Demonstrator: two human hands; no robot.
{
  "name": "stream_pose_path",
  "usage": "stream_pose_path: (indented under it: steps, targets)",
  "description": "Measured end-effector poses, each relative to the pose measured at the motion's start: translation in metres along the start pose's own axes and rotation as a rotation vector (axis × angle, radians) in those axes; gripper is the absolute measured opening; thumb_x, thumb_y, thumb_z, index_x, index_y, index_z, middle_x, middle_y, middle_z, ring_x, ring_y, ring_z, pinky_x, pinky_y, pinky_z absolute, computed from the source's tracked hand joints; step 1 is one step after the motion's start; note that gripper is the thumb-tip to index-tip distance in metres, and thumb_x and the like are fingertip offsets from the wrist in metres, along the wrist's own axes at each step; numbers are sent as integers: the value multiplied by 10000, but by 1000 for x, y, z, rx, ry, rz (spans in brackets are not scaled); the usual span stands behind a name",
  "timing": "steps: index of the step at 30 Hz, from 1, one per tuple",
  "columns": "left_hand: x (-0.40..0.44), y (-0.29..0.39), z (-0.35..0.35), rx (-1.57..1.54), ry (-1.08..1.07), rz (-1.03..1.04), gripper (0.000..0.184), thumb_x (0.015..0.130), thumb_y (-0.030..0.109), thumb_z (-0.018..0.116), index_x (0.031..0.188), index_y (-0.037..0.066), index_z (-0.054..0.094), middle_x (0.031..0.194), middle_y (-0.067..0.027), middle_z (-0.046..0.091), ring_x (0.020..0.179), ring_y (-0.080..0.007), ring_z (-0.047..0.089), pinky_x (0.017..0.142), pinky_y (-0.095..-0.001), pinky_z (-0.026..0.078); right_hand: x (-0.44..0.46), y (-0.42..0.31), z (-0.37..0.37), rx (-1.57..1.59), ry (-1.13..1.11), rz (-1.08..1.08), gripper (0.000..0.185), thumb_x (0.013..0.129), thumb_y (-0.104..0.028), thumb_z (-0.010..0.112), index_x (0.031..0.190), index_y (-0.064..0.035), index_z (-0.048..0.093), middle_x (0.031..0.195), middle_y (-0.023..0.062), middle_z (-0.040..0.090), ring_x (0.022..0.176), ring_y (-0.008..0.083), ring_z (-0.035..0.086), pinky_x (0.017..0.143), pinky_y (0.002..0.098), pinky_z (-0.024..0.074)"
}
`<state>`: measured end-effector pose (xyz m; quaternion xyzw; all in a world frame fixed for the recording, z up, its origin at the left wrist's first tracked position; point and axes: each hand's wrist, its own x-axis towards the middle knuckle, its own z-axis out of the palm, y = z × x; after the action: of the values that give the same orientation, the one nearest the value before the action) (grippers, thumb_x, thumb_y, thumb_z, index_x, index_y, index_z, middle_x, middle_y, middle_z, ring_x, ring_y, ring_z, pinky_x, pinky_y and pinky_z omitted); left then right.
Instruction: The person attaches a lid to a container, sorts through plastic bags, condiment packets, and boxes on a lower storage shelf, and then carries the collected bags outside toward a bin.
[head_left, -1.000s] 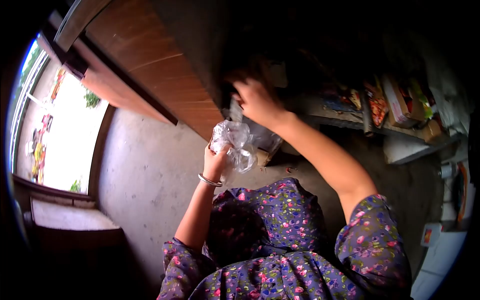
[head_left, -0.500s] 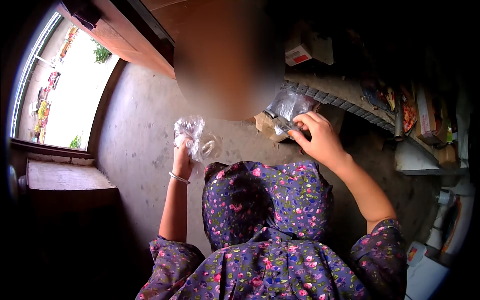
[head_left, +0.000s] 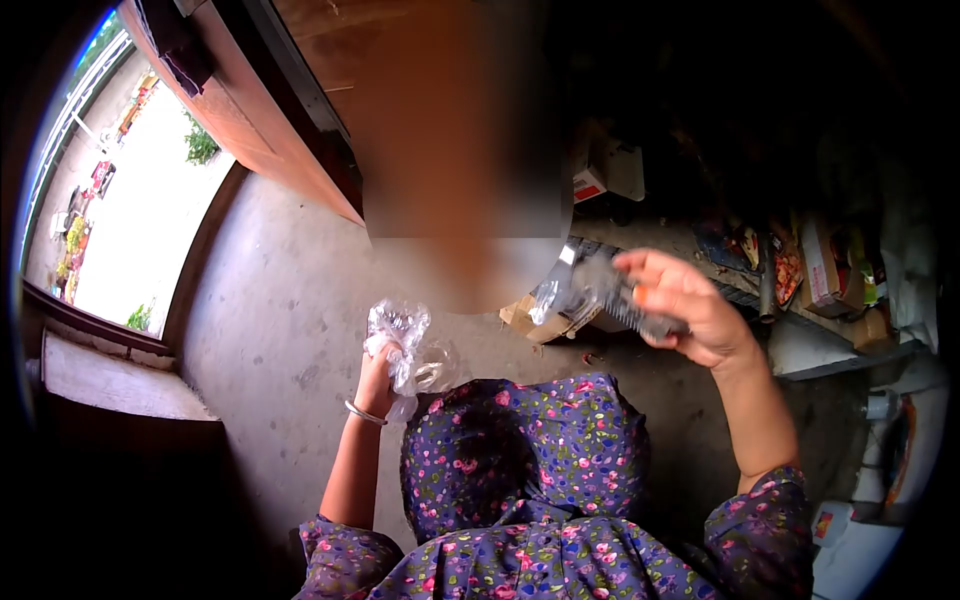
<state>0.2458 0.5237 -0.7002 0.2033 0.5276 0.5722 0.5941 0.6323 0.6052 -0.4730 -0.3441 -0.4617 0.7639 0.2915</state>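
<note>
My left hand [head_left: 376,375], with a bracelet at its wrist, is closed around crumpled clear plastic [head_left: 402,325], some of which hangs loose at its right side. My right hand [head_left: 695,315] is raised at the right, fingers bent around a dark grey ridged strip [head_left: 640,318]. Motion smears the strip, so its kind is unclear. Left of that hand, an open cardboard box [head_left: 550,328] stands low, with shiny clear plastic [head_left: 550,298] at its top. Part of the box lies behind the strip and a blurred patch.
A wooden door [head_left: 270,120] stands at upper left beside a bright opening. On the right, a cluttered shelf [head_left: 690,245] holds packets and a white box [head_left: 605,180]. White containers [head_left: 850,540] stand at lower right. Flowered clothing covers my lap [head_left: 520,460].
My right hand has moved right, away from the cardboard box, with the dark strip in it. The left hand keeps its hold on the plastic. The whole view has shifted, with things sitting lower.
</note>
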Motion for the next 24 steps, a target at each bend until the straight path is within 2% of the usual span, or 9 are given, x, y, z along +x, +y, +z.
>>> stream_pose_path:
  steps: [5,8,10,11,12,14,17,19,24]
  targets:
    - [4,0,19,51,-27,44,67,823,100,549,874,67,576,754,13,552,648,-94,525,560,-259,431,66,-13,0,-248,325,-458,342,914,-123,576,1195,17,438,882,48,590,632,75,527,511,223,436]
    - [-14,17,46,67,-12,54,33,823,91,554,847,71,567,744,22,534,641,-84,499,554,-254,407,123,-17,-13,-471,374,-508,299,893,-178,628,1083,42,555,864,64,616,585,110,556,493,238,461]
    - [-18,18,50,117,18,88,26,824,88,553,845,75,559,759,27,529,665,-79,495,582,-248,406,140,-16,-12,-757,342,-374,340,874,-238,654,1079,26,595,870,126,662,649,138,610,544,279,496]
    - [-19,14,43,98,-39,110,41,831,95,549,862,74,567,775,25,534,696,-85,504,608,-252,412,150,7,-12,-813,482,-788,362,855,-258,670,1055,35,602,850,158,656,649,142,612,580,292,502]
    - [-16,8,31,76,-80,96,60,840,99,547,889,71,569,790,24,537,710,-89,509,621,-256,420,119,-10,13,-901,462,-635,363,833,-245,692,1037,41,604,891,169,637,642,156,610,608,303,505]
    - [-13,-1,10,55,-95,71,128,859,112,537,971,62,573,847,11,562,757,-106,537,657,-270,447,95,4,18,-849,303,-795,281,828,-160,686,1031,19,611,926,124,610,648,170,605,600,311,501]
    - [-19,14,12,90,-118,45,268,886,140,513,1133,46,557,985,-35,612,863,-147,597,740,-300,496,51,31,2,-1051,188,-813,205,797,-109,677,968,-4,636,954,132,617,840,256,615,755,348,498]
    - [-21,21,18,106,-186,25,312,892,150,500,1173,24,551,1022,-62,625,874,-170,619,747,-312,509,17,33,-19,-1180,257,-705,209,790,-89,678,979,-12,637,984,122,621,939,286,596,821,360,476]
    - [-32,32,72,45,-246,-1,323,895,159,484,1176,13,548,1028,-81,631,870,-185,631,748,-322,519,-44,0,-114,-1544,794,-553,204,805,-54,623,1004,-12,635,998,122,629,965,307,595,847,360,469]
